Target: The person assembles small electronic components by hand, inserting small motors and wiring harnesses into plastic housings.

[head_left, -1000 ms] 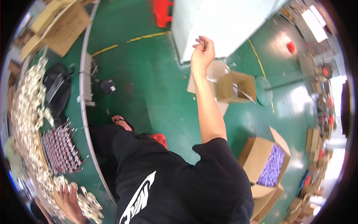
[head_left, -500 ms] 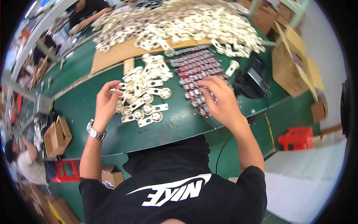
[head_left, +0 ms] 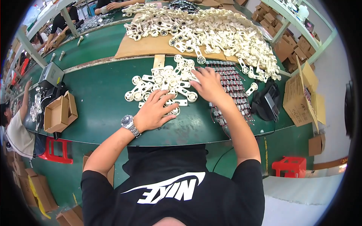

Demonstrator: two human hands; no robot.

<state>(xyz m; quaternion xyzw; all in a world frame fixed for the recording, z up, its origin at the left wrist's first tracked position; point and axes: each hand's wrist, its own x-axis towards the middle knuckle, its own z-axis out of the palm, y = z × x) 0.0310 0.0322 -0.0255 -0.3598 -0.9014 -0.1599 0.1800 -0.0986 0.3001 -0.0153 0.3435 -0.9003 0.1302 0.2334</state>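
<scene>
A small pile of white plastic parts [head_left: 166,77], each with a round ring end and a flat slotted arm, lies on the green table in front of me. My left hand [head_left: 154,113] rests on its near edge, fingers spread and palm down. At the pile's right side, my right hand [head_left: 209,87] reaches in with stretched fingers, its fingertips touching or just over the white parts. Neither hand appears to grip anything. Rows of small silver motors [head_left: 232,90] with red wires lie to the right, partly hidden by my right forearm.
A large heap of similar white parts [head_left: 233,34] covers cardboard [head_left: 145,45] at the back. On the right are a black bag [head_left: 266,100] and an open carton [head_left: 296,98]. An open cardboard box [head_left: 60,113] stands at the left. Other people work at far left.
My left hand has come from the small pile's left side onto its near edge. My right hand has left the motors for the pile's right side. The head view has shifted too.
</scene>
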